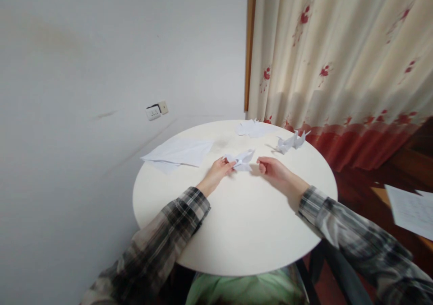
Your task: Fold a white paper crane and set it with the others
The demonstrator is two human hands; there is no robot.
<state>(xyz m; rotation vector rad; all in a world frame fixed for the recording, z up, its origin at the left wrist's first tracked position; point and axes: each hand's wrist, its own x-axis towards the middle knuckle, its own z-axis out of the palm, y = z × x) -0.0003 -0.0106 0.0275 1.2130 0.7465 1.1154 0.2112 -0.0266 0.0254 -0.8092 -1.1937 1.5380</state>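
A white folded paper crane (244, 160) is held just above the middle of the round table. My left hand (221, 167) pinches its left side between thumb and fingers, which hide that part of it. To the right of the crane, a short gap away, my right hand (272, 167) has its fingers curled in and shows nothing in them. More folded paper cranes (287, 145) stand on the table beyond my right hand. Several sheets of white paper (182, 151) lie in a loose stack left of my left hand.
The round white table (233, 233) stands close to a wall with a socket (154, 112). At its far edge lie white papers (252, 128). A flowered curtain (338, 61) hangs behind at right. Written sheets (411, 210) lie on a wooden surface at far right.
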